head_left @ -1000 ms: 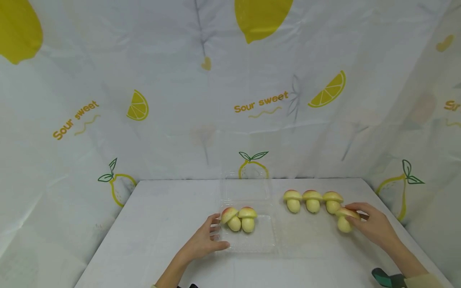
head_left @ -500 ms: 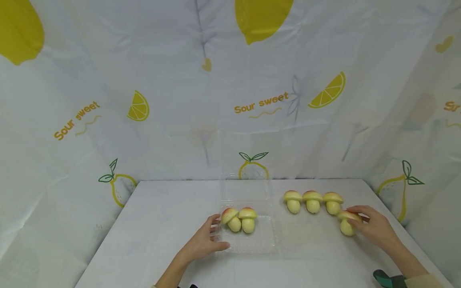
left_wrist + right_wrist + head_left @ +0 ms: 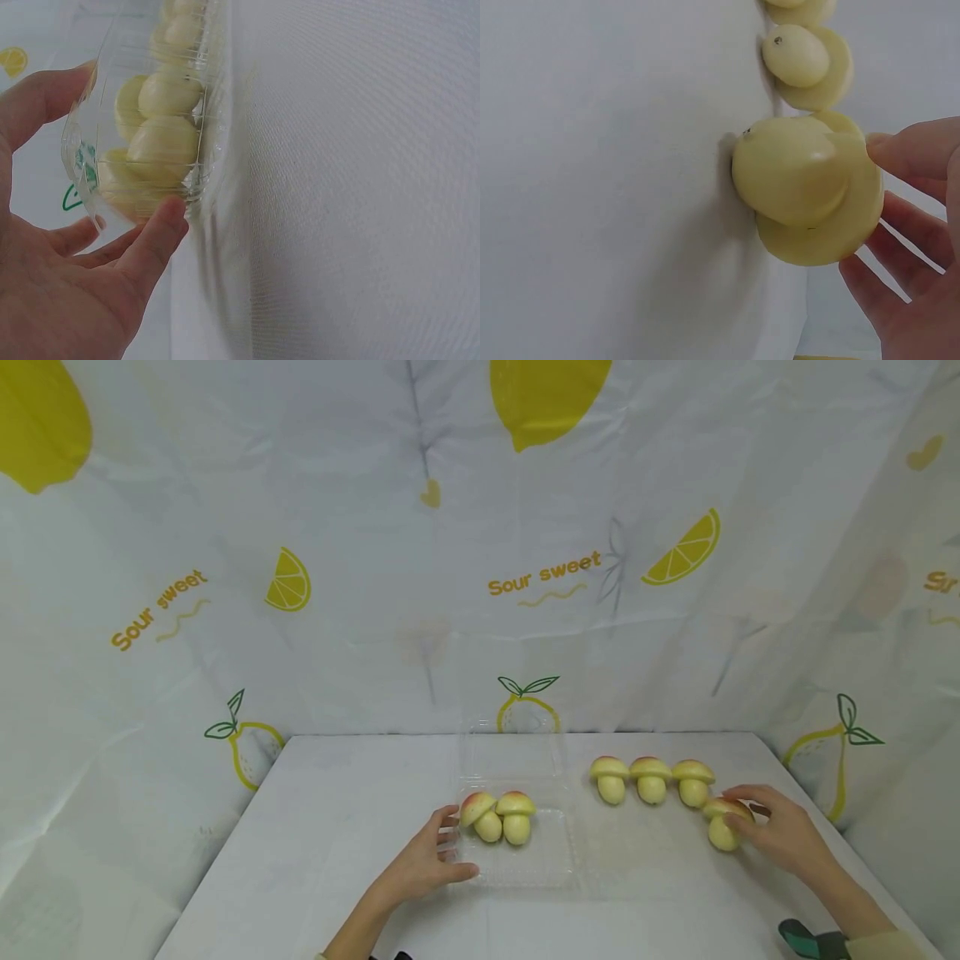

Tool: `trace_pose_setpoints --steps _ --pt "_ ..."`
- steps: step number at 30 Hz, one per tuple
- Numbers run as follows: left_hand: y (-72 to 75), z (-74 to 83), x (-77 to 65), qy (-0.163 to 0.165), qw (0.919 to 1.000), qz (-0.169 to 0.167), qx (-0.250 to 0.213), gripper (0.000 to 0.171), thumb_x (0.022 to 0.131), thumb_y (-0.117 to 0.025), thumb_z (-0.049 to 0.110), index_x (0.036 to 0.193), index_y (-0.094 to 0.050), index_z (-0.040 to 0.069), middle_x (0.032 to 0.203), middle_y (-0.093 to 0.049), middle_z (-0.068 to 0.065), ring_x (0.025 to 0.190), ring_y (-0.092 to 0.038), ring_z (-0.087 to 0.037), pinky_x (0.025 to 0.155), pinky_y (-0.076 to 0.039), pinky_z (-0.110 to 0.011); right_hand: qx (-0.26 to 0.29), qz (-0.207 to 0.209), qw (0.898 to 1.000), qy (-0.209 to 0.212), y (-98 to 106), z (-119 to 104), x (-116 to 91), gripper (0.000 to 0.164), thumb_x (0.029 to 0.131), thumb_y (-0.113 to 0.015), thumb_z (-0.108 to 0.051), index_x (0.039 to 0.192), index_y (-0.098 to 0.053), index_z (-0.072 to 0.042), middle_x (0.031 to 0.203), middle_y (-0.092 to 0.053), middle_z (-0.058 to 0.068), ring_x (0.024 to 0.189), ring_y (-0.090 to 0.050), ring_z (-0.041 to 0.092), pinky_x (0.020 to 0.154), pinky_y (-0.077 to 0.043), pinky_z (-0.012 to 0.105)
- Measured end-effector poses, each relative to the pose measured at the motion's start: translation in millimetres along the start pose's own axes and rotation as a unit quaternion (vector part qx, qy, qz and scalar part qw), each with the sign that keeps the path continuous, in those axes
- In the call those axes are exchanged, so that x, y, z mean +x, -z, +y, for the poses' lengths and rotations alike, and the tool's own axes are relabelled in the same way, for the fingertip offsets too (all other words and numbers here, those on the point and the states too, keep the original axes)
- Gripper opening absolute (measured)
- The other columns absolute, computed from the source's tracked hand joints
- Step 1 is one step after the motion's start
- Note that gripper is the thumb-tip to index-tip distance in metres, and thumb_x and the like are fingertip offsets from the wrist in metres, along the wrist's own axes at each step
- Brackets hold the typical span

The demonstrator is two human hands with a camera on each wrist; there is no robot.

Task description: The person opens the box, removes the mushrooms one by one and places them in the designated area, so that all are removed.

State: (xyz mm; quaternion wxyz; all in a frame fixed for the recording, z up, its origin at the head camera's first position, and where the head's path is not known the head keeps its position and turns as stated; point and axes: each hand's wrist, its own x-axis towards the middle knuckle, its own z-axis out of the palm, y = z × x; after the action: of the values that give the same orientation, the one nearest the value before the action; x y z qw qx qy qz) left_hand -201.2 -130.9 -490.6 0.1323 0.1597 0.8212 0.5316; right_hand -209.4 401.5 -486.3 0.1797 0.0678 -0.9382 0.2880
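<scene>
My right hand [image 3: 780, 831] holds a toy mushroom [image 3: 723, 831] by its cap, thumb on one side and fingers on the other. In the right wrist view this mushroom [image 3: 795, 172] lies close to the tabletop, its pale rounded stem pointing away from the palm. My left hand [image 3: 423, 860] grips the near left corner of a clear plastic clamshell box [image 3: 547, 860]. In the left wrist view the thumb and fingers [image 3: 154, 244] span the box's end wall. Inside the box, at its left, two mushrooms [image 3: 516, 818] with red-tinged yellow caps lean together.
Three more mushrooms [image 3: 650, 779] lie in a row at the back right of the white table [image 3: 337, 802]. The box's transparent lid [image 3: 510, 753] stands open behind its base. A lemon-print cloth [image 3: 375, 568] hangs behind the table.
The right hand and its mushroom have shifted slightly to the right and nearer me, away from the row. The left hand and box have stayed in place.
</scene>
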Motion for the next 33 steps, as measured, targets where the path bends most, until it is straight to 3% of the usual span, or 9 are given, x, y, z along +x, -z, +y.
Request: trace_pose_setpoints --steps 4,8,10,15,24,33 --pt "-0.1 0.2 -0.5 0.002 1.0000 0.000 0.001 0.095 0.083 -0.085 0.021 0.155 -0.027 0.001 0.149 -0.039 -0.025 0.135 -0.042 -0.051 0.109 -0.045 -0.055 -0.020 0.011 1.000 0.011 2 -6 1 0.032 0.083 -0.085 -0.014 0.109 -0.072 0.000 0.111 -0.068 0.020 0.098 -0.048 -0.009 0.074 -0.054 0.019" --pt "-0.7 0.1 -0.9 0.002 1.0000 0.001 0.001 0.095 0.083 -0.085 0.020 0.155 -0.027 0.001 0.149 -0.039 -0.025 0.135 -0.042 -0.051 0.109 -0.046 -0.054 -0.017 0.016 0.999 0.023 5 -15 3 0.030 0.086 -0.084 -0.018 0.109 -0.073 -0.003 0.112 -0.069 0.018 0.098 -0.055 0.002 0.075 -0.050 0.016" --pt "-1.1 0.0 -1.2 0.002 1.0000 0.003 0.002 0.095 0.083 -0.086 0.020 0.155 -0.027 0.001 0.148 -0.040 -0.025 0.135 -0.043 -0.051 0.108 -0.046 -0.054 -0.008 0.018 0.999 0.025 6 -21 4 0.029 0.087 -0.083 -0.021 0.109 -0.074 -0.004 0.112 -0.069 0.017 0.098 -0.050 -0.008 0.074 -0.042 0.008" --pt "-1.5 0.0 -1.7 0.003 0.9999 0.008 0.006 0.095 0.083 -0.086 0.020 0.155 -0.028 0.001 0.148 -0.041 -0.026 0.134 -0.044 -0.051 0.107 -0.047 -0.054 0.016 0.025 0.999 0.040 4 -39 6 0.027 0.088 -0.082 -0.017 0.110 -0.074 -0.003 0.113 -0.068 0.015 0.100 -0.037 -0.023 0.077 -0.037 0.001" --pt "-0.9 -0.1 -0.7 0.004 1.0000 0.005 0.006 0.095 0.083 -0.086 0.021 0.155 -0.027 0.000 0.149 -0.041 -0.026 0.134 -0.044 -0.051 0.107 -0.047 -0.055 0.063 0.074 0.990 0.106 -5 -61 11 0.029 0.076 -0.085 0.000 0.102 -0.076 -0.008 0.107 -0.068 -0.006 0.107 -0.043 -0.021 0.085 -0.033 0.000" --pt "-0.7 0.7 0.3 0.007 1.0000 0.004 0.002 0.095 0.083 -0.086 0.021 0.156 -0.027 0.002 0.149 -0.041 -0.024 0.135 -0.044 -0.050 0.107 -0.047 -0.055 0.075 0.063 0.987 0.128 -11 -89 11 0.028 0.079 -0.082 0.002 0.105 -0.075 -0.005 0.111 -0.069 0.012 0.113 -0.045 -0.015 0.091 -0.030 -0.002"
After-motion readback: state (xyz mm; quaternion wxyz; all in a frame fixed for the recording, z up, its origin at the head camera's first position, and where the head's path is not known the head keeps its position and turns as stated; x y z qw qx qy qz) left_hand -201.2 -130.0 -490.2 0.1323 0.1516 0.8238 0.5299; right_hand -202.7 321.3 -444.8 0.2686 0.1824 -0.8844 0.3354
